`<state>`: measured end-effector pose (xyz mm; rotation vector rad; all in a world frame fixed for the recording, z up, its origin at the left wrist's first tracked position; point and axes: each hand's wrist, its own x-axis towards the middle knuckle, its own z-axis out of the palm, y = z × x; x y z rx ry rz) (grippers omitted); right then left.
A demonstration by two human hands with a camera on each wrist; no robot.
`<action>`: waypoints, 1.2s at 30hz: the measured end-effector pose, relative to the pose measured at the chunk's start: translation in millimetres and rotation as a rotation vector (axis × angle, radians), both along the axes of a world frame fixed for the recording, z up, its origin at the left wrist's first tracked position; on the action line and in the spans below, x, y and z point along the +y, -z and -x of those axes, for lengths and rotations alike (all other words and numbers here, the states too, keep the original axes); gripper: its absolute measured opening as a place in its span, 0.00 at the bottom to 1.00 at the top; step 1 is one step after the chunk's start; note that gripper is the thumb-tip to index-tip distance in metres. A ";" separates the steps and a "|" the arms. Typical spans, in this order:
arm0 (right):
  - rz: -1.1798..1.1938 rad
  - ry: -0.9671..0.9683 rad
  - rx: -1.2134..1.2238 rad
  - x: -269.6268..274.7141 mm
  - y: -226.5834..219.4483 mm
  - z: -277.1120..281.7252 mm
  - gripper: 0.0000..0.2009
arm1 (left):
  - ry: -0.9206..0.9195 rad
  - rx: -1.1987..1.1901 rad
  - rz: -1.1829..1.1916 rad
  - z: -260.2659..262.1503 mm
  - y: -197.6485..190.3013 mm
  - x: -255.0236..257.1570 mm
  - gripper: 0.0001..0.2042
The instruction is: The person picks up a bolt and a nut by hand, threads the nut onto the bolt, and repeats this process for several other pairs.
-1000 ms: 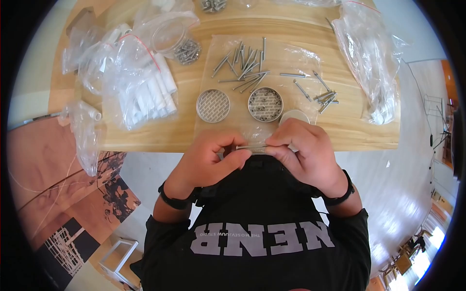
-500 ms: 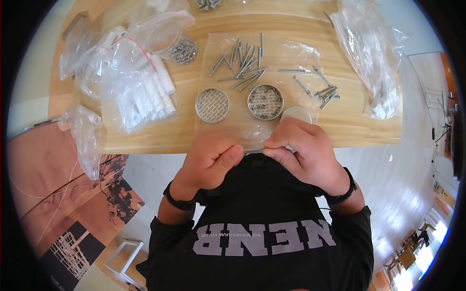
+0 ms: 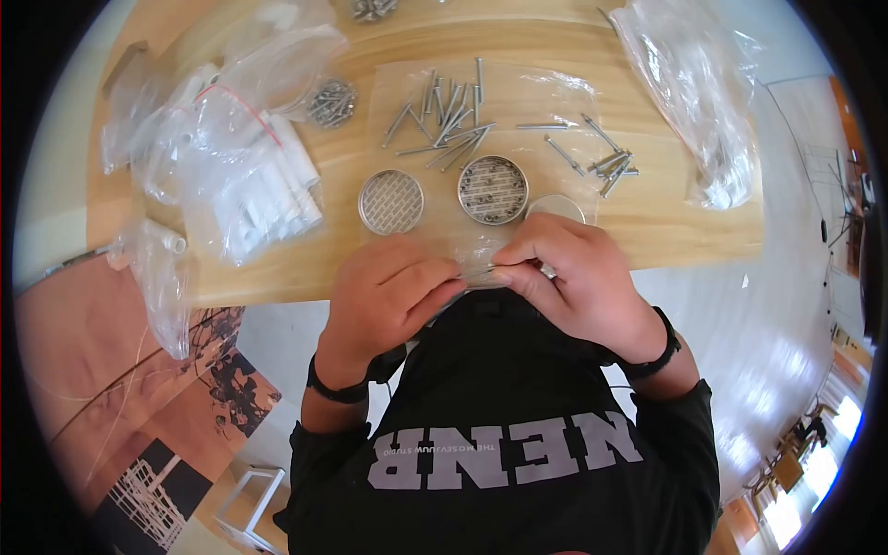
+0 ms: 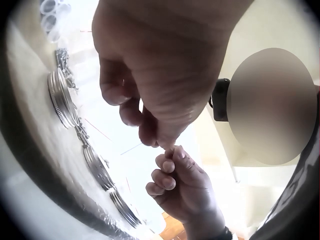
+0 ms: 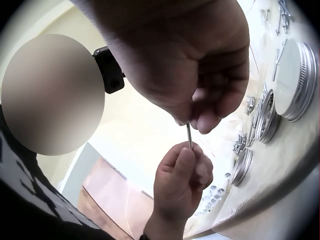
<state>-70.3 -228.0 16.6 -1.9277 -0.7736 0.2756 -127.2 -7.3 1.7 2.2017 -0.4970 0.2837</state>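
A slender metal screw spans the gap between both hands at the table's front edge. My left hand grips one end, thumb laid along curled fingers. Thumb and forefinger of my right hand pinch the other end, which they mostly hide. Just beyond the hands, on a clear plastic sheet, sit a shallow round tin lid and another tin with small nuts or rings inside. A third lid is partly behind the right hand. Loose long screws lie scattered past the tins.
Bags of white tubes cover the table's left side, and a smaller bag hangs over its edge. A tub of small metal parts stands behind them. More screws lie at right, near a large clear bag.
The left hand's thumb and fingers have shifted along the screw, from a looser hold to a closer one. The right hand keeps its pinch. Table items appear slightly further left as the head view moves.
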 end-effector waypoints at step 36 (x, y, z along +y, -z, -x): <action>-0.163 -0.099 -0.091 3.4 6.4 2.4 0.08 | 0.141 1.098 0.850 9.6 -16.7 11.9 0.20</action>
